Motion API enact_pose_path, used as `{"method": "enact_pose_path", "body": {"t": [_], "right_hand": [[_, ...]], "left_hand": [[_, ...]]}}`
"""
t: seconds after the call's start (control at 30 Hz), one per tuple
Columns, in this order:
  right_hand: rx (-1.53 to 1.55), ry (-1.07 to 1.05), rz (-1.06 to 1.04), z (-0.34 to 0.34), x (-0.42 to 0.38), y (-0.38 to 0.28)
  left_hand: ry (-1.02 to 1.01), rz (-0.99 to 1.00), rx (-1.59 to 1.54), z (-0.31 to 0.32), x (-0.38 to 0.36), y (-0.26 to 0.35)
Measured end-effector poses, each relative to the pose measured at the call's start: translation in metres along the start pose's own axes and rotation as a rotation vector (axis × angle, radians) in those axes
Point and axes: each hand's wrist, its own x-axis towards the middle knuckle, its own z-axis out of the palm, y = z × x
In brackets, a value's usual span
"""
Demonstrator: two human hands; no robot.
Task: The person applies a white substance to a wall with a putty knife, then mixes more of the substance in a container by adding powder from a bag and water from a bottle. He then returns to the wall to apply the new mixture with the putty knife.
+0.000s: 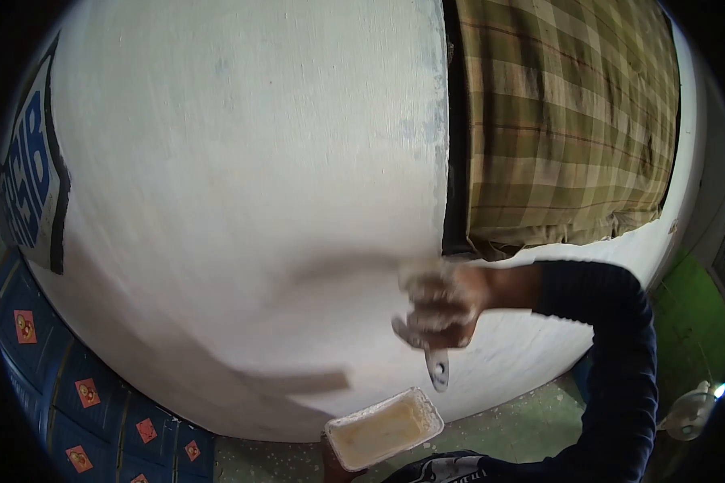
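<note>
My right hand (447, 302), blurred and smeared with white, is closed around a paintbrush (438, 372). The brush's pale handle, with a hole near its end, points down below the fist. Its head is a blur at the top of the hand, close to the white wall (258, 161), just below the window's lower left corner. Low in the view, my left hand (338, 468) grips a white rectangular tub (385, 428) by its left side, the fingers mostly hidden under it. A thin pale yellowish-white layer covers the tub's inside.
A checked green-brown curtain (568, 129) hangs in the dark-edged opening at upper right. Blue panels with red stickers (44, 378) stand at lower left. Blue lettering (26, 173) is on the far left wall. A fan-like object (689, 414) stands at lower right, above a speckled floor (524, 423).
</note>
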Motion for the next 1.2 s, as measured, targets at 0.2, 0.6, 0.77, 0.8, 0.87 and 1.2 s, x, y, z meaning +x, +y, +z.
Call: {"method": "enact_pose_path", "body": {"t": [0.2,0.6,0.77,0.8,0.87,1.2], "right_hand": [[-1.308,0.155,-0.355,0.022,-0.001,-0.087],[-3.506,-1.336,-1.468,0.186,0.16,-0.36],[-3.269,-0.874,-0.796,0.091,0.102,-0.191],[-3.151,-0.744,-0.7,0.07,0.098,-0.147],[-3.039,-0.61,-0.591,0.041,0.082,-0.087],[-3.719,0.03,-0.771,0.119,0.221,-0.257]], "left_hand": [[-0.077,0.042,0.022,-0.008,0.016,0.016],[0.202,0.183,0.353,-0.002,0.005,-0.011],[0.105,0.192,0.331,-0.04,0.007,0.036],[0.098,0.187,0.33,-0.053,0.001,0.024],[0.25,0.136,0.193,-0.081,-0.01,-0.01],[0.005,0.448,0.974,-0.2,0.037,0.006]]}}
